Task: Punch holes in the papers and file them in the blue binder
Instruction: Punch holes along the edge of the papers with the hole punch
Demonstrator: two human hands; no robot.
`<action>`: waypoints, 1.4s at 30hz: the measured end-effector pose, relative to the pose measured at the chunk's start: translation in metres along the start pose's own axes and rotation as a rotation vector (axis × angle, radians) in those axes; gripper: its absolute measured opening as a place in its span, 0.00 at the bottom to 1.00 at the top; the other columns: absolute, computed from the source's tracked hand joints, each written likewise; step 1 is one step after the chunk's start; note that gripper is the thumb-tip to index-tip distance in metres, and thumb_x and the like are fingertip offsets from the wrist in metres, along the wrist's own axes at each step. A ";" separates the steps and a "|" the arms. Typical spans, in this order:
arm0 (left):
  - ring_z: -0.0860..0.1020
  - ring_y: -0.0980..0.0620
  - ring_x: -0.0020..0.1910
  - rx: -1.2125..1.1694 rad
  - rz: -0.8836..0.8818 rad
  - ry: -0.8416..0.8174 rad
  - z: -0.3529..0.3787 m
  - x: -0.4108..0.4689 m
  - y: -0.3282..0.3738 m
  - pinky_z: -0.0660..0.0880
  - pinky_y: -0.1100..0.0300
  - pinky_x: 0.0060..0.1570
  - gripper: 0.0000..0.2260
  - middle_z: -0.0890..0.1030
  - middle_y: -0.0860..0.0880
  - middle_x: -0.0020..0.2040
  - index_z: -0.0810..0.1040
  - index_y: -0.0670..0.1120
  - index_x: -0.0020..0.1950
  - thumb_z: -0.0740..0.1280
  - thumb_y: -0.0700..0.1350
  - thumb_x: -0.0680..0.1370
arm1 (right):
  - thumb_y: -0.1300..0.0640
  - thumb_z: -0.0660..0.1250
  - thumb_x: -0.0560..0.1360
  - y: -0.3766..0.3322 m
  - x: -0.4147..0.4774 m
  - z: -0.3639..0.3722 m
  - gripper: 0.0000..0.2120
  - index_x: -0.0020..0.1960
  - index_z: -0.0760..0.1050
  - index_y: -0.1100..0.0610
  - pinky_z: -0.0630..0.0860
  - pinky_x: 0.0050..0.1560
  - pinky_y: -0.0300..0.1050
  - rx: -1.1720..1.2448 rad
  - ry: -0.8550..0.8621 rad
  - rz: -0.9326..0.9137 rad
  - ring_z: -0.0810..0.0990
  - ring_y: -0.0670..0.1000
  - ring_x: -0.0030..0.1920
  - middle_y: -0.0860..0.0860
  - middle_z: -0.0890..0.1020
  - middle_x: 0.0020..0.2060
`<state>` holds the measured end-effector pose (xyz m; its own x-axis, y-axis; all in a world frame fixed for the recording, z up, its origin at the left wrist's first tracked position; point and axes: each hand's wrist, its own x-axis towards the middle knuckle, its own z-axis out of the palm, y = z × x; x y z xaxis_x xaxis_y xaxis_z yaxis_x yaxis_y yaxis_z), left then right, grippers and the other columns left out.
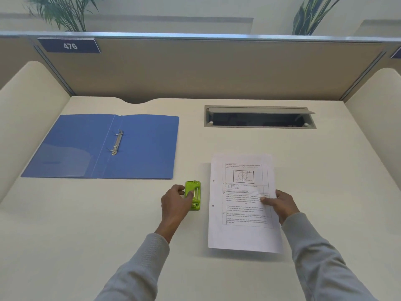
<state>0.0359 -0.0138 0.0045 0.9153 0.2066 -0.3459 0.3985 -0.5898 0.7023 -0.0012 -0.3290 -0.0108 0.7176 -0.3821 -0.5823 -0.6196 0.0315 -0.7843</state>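
Papers [240, 233] punched, ready for open binder [143, 148].
Punch [194, 195] is gripped by left hand [173, 203], papers pinched by right hand [284, 205].

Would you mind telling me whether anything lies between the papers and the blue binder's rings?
Yes: the green hole punch, gripped by the left hand, sits just left of the papers that the right hand holds, near the lower edge of their path to the rings of the blue binder. Nothing else visible lies between.
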 end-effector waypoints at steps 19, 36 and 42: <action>0.79 0.65 0.41 -0.223 -0.069 -0.034 0.005 0.000 -0.012 0.70 0.72 0.37 0.11 0.84 0.54 0.43 0.85 0.47 0.58 0.72 0.49 0.78 | 0.72 0.73 0.70 0.011 0.014 0.003 0.16 0.57 0.81 0.65 0.78 0.62 0.63 0.005 -0.009 0.106 0.84 0.63 0.54 0.63 0.85 0.53; 0.84 0.52 0.41 -0.443 -0.107 -0.052 0.003 0.054 0.007 0.79 0.57 0.46 0.02 0.87 0.50 0.40 0.85 0.50 0.44 0.76 0.46 0.75 | 0.71 0.73 0.72 0.017 0.015 0.003 0.12 0.52 0.81 0.60 0.78 0.61 0.64 0.006 -0.007 0.093 0.85 0.63 0.52 0.61 0.86 0.51; 0.83 0.55 0.38 -0.481 -0.061 -0.055 0.003 0.083 0.033 0.77 0.62 0.41 0.04 0.86 0.52 0.37 0.83 0.52 0.42 0.76 0.44 0.76 | 0.70 0.73 0.72 0.013 0.015 0.006 0.14 0.56 0.82 0.61 0.79 0.61 0.58 -0.081 0.005 0.036 0.85 0.60 0.52 0.58 0.86 0.51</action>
<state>0.1247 -0.0186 -0.0036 0.8900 0.1802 -0.4189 0.4455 -0.1479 0.8830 0.0033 -0.3291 -0.0312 0.6926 -0.3871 -0.6087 -0.6692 -0.0297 -0.7425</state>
